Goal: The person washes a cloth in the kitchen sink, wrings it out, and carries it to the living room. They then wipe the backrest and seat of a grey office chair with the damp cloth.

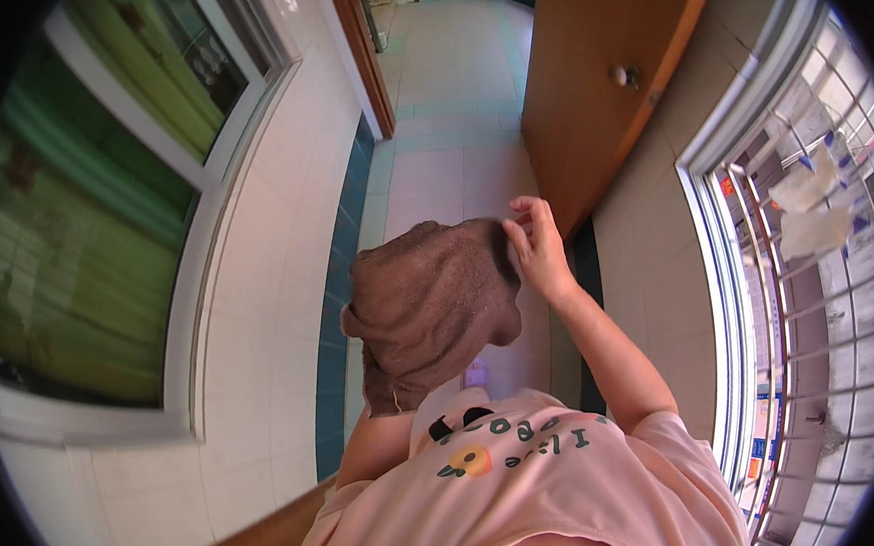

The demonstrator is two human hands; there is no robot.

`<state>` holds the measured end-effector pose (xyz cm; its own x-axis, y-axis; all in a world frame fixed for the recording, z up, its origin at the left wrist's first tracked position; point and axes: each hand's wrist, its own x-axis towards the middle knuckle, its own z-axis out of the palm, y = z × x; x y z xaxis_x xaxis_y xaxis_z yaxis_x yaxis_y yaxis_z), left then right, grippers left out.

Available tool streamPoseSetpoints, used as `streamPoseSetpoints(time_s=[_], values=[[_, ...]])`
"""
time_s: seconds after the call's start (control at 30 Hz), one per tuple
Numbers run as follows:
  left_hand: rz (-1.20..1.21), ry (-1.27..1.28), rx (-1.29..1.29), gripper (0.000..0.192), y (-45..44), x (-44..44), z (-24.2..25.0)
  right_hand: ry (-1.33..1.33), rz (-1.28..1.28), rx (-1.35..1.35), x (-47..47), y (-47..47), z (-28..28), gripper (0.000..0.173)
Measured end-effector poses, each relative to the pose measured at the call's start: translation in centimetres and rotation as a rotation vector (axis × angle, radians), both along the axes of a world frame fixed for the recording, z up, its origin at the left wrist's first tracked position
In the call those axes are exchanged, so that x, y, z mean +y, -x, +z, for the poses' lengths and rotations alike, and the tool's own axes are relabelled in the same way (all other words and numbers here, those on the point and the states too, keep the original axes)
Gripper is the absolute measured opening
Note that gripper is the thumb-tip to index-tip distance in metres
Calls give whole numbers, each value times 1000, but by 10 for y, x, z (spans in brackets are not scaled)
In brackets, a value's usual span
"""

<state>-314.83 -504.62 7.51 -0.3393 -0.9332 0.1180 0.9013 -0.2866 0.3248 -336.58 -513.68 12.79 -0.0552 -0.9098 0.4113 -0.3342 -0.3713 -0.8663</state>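
A brown cloth [431,296], like a small towel, hangs spread and creased in front of my body. A pale loose thread shows near its lower corner. My left forearm runs up beneath the cloth, which hides my left hand. At the cloth's upper right edge is my right hand [539,248], its fingers apart and slightly bent. The thumb is close to the dark, shaded edge; whether it touches the fabric is hard to tell.
Ahead, a tiled floor [427,172] leads through a doorway, with a wooden door [604,67] swung inward on the right. A sliding window [103,218] lines the left wall. On the right, a metal window grille [814,295] has pale cloths [817,231] hanging beyond it.
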Motion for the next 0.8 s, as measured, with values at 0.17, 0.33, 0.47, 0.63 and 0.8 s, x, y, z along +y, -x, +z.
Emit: streamPoseSetpoints(time_s=[0.17, 0.33, 0.47, 0.63, 0.8], values=[[-84, 9, -28, 37, 3, -149, 13, 159, 64, 133, -80, 5, 10, 22], [-68, 34, -125, 37, 2, -288, 8, 56, 224, 123, -191, -2, 16, 26], [-53, -5, -73, 37, -6, -400, 11, -61, 290, 103, -329, 0, 16, 27], [17, -11, -97, 37, -21, -540, 30, -268, 441, -293, -498, 4, 19, 17], [83, -7, -89, 38, -26, -655, 32, 20, 378, -71, -621, -10, 21, 15]])
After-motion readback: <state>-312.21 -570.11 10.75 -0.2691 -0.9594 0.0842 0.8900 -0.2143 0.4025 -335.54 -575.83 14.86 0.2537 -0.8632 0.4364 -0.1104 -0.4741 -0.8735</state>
